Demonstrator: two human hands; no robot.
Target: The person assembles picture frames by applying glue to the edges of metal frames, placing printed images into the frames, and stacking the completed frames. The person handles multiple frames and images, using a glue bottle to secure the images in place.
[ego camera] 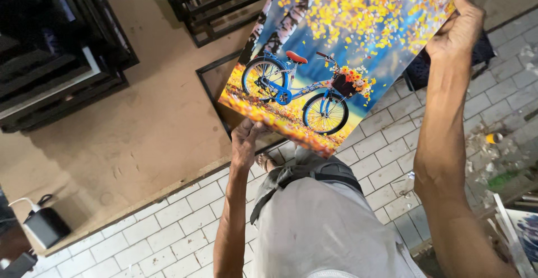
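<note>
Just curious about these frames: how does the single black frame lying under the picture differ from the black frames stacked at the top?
The single frame lies alone, flat on the brown board, partly hidden by the bicycle picture held in both hands. The stacked frames are piled several deep, uncovered, at the board's far edge. Both are black and rectangular.

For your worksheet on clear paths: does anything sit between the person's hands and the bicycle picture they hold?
Nothing visible does. The left hand grips the lower edge of the bicycle picture directly, and the right hand grips its upper right edge. Both touch the print itself. An empty black frame lies behind it on the brown board.
</note>
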